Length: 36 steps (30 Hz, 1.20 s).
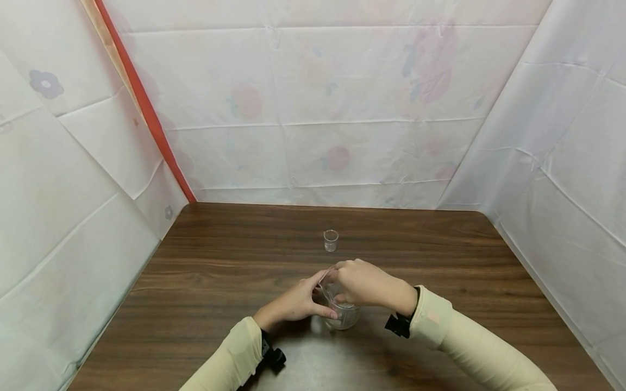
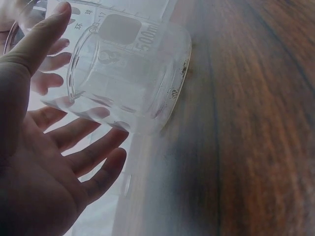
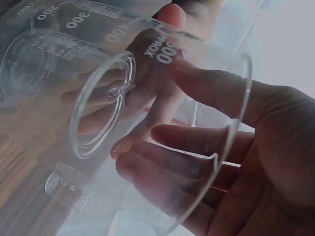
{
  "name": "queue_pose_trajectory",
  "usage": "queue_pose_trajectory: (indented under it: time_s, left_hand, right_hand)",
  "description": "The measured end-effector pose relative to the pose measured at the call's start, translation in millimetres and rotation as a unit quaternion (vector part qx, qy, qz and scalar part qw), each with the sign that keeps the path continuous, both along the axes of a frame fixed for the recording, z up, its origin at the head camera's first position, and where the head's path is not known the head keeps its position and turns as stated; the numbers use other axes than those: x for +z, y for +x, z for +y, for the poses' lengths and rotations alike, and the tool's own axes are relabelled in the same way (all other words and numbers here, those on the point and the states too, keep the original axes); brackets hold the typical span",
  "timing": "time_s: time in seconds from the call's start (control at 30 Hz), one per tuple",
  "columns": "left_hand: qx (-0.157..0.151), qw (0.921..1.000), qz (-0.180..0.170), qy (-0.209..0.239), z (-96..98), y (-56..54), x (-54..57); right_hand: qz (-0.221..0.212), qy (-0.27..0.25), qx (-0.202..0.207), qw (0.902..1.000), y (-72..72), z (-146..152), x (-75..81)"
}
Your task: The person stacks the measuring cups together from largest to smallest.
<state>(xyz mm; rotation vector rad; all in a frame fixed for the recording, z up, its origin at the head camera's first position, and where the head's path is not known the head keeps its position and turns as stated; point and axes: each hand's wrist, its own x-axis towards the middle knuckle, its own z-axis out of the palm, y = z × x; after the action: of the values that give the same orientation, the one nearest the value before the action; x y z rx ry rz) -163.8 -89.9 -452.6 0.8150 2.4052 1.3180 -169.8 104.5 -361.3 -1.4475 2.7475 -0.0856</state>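
A large clear glass beaker (image 1: 342, 317), marked 500 ml in the left wrist view, stands on the table in front of me. My left hand (image 1: 298, 301) holds it from the left side, thumb and fingers around the glass. Inside sits a smaller beaker (image 3: 101, 105) with its own printed scale; its rim appears double, and I cannot tell if another is nested in it. My right hand (image 1: 364, 282) reaches in through the large beaker's mouth. Its fingers (image 3: 162, 182) are extended and loosely bent, apart from the inner rim.
A tiny glass beaker (image 1: 330, 241) stands on the table behind the large one. The brown wood-grain table (image 1: 220, 244) is bordered by pale printed cloth (image 1: 303, 108) at the back and sides. A red strip (image 1: 146, 108) runs down the back left corner.
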Motion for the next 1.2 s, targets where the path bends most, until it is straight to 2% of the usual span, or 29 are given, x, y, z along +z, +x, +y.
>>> queue_pose_trajectory:
  time_s: [0.23,0.6,0.87,1.2]
  left_hand:
    - [-0.004,1.0,0.005,-0.002,0.5,0.0,-0.3]
    - [0.0,0.9999,-0.009,-0.01,0.9,0.4,-0.4]
    - [0.001,1.0,0.001,-0.007,1.2,0.1,-1.6]
    - [-0.005,0.9999,0.01,0.004,1.3,-2.5,-4.2]
  right_hand:
    - [0.002,-0.006,-0.005,1.0,1.4,1,7.4]
    - [0.025,-0.015,-0.011,0.9995,-1.1,5,10.7]
    - [0.013,-0.014,-0.022,0.9996,-1.8,6,15.1]
    - [0.025,-0.028,-0.016,0.9992,-1.6,7,20.5]
